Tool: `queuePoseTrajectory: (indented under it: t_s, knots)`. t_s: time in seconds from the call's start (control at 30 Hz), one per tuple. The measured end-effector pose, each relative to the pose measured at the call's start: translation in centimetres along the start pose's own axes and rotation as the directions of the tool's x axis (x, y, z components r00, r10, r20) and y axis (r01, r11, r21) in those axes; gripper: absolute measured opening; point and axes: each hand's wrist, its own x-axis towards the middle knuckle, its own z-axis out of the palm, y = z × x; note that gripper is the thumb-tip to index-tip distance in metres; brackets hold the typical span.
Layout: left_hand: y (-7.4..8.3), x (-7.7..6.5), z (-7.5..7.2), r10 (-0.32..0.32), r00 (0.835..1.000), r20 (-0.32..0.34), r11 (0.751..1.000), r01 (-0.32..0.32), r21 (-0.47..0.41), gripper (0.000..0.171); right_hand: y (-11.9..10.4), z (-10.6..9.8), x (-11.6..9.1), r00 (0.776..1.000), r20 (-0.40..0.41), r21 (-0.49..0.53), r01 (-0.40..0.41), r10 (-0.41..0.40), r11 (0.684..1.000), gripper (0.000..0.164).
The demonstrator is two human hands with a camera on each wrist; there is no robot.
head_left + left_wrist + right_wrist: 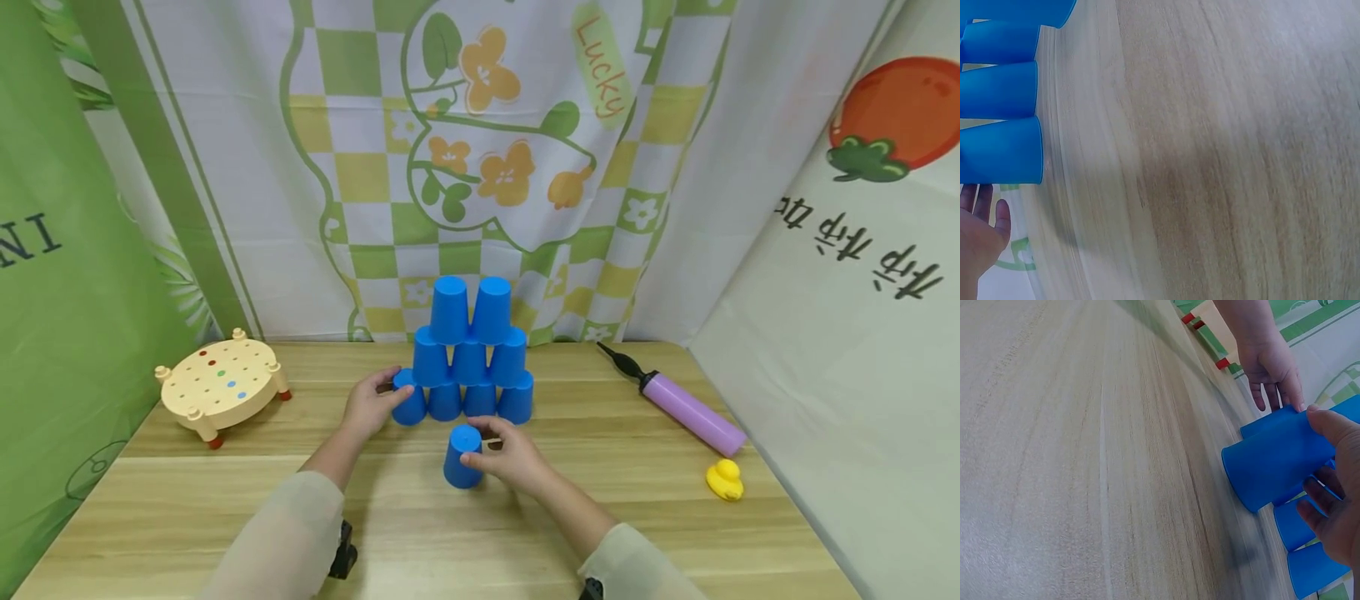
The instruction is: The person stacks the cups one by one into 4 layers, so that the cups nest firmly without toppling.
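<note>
Upside-down blue cups form a stack: several in the bottom row, three in the middle row [469, 362] and two on top [450, 310]. My left hand [369, 407] is at the bottom row's left end cup [408, 408], with its thumb at the near side. Its fingers look loosely extended beside that cup in the left wrist view. In front of the stack, my right hand [517, 458] holds a separate upside-down blue cup [461, 463] between thumb and fingers. Whether this cup touches the table cannot be told.
A round cream pegboard stool [221, 383] with coloured dots stands at the left. To the right lie a purple balloon pump [690, 410] and a yellow rubber duck [725, 480]. A patterned curtain [360, 167] hangs behind the wooden table [405, 542].
</note>
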Motion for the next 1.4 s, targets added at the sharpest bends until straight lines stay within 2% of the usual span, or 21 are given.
queuePoseTrajectory:
  t_s: [0.3, 0.47, 0.63, 0.73, 1.03, 1.23, 1.4]
  knots:
    - [0.1, -0.1, 0.0, -0.011, 1.000, -0.006, 1.000, 0.011, 0.009, 0.056, -0.1, -0.1, -0.2, 1.000, 0.009, 0.005, 0.000, 0.000, 1.000, 0.056]
    - [0.2, -0.2, 0.0, -0.010, 1.000, -0.012, 1.000, 0.010, 0.013, 0.055, -1.6, -1.2, -0.5, 0.999, 0.000, 0.020, 0.043, -0.043, 0.999, 0.054]
    - [0.2, -0.3, 0.1, -0.003, 1.000, -0.022, 1.000, 0.004, 0.014, 0.054, -4.4, -3.6, -0.7, 0.994, -0.031, -0.002, 0.106, -0.106, 0.994, 0.051]
    - [0.2, -0.3, 0.1, 0.002, 1.000, -0.021, 1.000, -0.001, 0.015, 0.054, -6.5, -5.4, -0.6, 0.993, -0.037, -0.031, 0.113, -0.114, 0.993, 0.053]
    - [0.3, -0.3, 0.1, 0.003, 1.000, -0.019, 1.000, -0.003, 0.017, 0.054, -14.0, -10.4, 0.7, 0.981, -0.097, -0.138, 0.152, -0.166, 0.979, 0.056]
    - [0.1, -0.1, 0.1, 0.007, 1.000, -0.020, 1.000, -0.007, 0.007, 0.053, -18.2, -12.0, 2.7, 0.971, -0.161, -0.131, 0.155, -0.175, 0.979, 0.057]
    - [0.0, 0.1, 0.1, 0.020, 0.999, -0.032, 1.000, -0.020, 0.006, 0.053, -20.0, -12.3, 4.9, 0.967, -0.214, -0.119, 0.116, -0.140, 0.986, 0.059]
